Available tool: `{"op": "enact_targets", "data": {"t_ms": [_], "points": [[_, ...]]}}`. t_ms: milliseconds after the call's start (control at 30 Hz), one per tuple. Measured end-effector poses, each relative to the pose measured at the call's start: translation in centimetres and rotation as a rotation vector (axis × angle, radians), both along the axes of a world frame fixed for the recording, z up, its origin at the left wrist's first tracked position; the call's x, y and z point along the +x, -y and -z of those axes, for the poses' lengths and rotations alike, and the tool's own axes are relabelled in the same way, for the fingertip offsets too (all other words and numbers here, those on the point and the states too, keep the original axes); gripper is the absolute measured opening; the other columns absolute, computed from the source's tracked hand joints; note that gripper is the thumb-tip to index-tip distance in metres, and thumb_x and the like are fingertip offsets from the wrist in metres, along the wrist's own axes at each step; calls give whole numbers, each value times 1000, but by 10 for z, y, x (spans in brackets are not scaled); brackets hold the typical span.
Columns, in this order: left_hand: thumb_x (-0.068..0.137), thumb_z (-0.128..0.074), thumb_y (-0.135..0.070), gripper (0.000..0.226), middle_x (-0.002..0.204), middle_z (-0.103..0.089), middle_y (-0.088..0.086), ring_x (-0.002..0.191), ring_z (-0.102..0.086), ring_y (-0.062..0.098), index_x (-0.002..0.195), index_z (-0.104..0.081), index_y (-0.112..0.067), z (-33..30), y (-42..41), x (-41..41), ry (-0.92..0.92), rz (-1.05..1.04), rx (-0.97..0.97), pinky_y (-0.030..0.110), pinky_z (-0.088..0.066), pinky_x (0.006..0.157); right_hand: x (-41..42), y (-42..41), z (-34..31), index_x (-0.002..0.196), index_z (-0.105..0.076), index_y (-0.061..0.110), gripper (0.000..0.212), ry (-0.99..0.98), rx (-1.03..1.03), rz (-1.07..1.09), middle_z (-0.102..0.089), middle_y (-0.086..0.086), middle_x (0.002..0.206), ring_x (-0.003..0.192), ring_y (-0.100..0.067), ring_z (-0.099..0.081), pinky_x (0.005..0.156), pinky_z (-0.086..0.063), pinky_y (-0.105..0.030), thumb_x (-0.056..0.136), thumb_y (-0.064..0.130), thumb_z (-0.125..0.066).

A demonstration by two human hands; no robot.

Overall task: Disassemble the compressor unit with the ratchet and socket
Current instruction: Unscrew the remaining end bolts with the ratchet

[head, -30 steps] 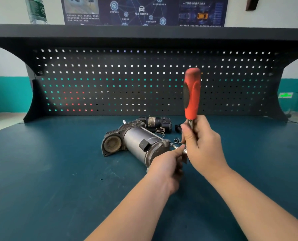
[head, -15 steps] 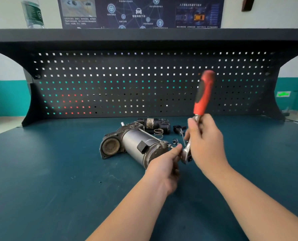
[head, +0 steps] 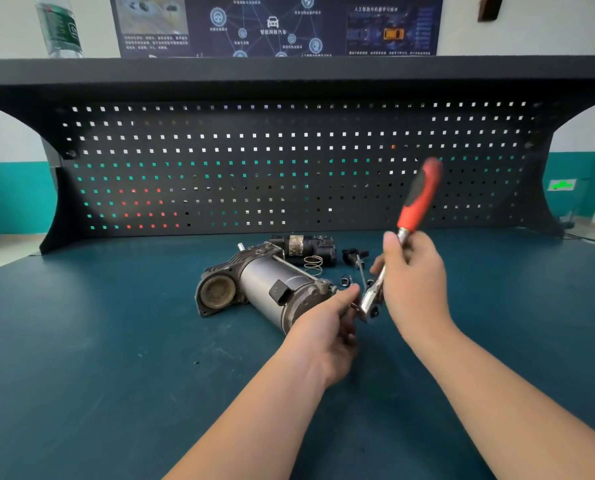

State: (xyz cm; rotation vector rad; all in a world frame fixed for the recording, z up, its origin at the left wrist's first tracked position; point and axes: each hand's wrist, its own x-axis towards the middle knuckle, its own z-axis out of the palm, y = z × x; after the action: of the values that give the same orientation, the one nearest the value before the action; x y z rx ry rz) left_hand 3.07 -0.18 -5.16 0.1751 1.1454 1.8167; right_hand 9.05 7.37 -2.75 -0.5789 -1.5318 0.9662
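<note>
The grey compressor unit (head: 268, 289) lies on its side in the middle of the blue bench, round end cap facing front left. My right hand (head: 410, 282) grips the metal shank of the ratchet (head: 417, 199), whose red and black handle tilts up to the right. The chrome ratchet head (head: 370, 301) sits at the compressor's near end. My left hand (head: 327, 327) pinches the socket at that head, against the motor end; the socket itself is mostly hidden by my fingers.
Behind the compressor lie a black cylindrical part (head: 306, 247), a wire spring (head: 313, 265), a small black piece (head: 353, 254) and loose bolts (head: 346, 280). A black pegboard (head: 289, 161) stands at the back, a water bottle (head: 58, 26) on its shelf.
The ratchet handle has swung from upright to leaning right, pivoting at its head. My right hand moved right with it. My left hand stayed at the socket.
</note>
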Motion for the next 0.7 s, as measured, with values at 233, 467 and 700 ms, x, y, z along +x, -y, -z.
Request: {"op": "enact_targets", "data": {"t_ms": [233,467,700], "points": [[82,-69,-11,10,51,-54,-6,42,-42,2,75,-62,-14,-1,0,-2,31,-11,-5,15,-27,44,1,1,0,78,-49,17,21,56,90,-9,-58,4,53,48,-6,-52,48,-40,-18,97,27,-50],[82,-67,-9,20,48,-54,-4,48,-39,4,102,-66,-12,-2,-1,-3,51,5,10,15,-27,46,-11,-20,15,75,-45,13,28,-218,-885,-185,-52,-3,59,26,-8,-42,33,-32,-12,101,22,-42],[88,-62,-15,22,42,-45,-7,34,-38,3,66,-57,-15,-2,2,0,-27,33,30,14,-28,37,6,13,1,79,-44,16,20,128,537,-46,-53,4,56,55,-16,-52,54,-40,-25,94,27,-52]]}}
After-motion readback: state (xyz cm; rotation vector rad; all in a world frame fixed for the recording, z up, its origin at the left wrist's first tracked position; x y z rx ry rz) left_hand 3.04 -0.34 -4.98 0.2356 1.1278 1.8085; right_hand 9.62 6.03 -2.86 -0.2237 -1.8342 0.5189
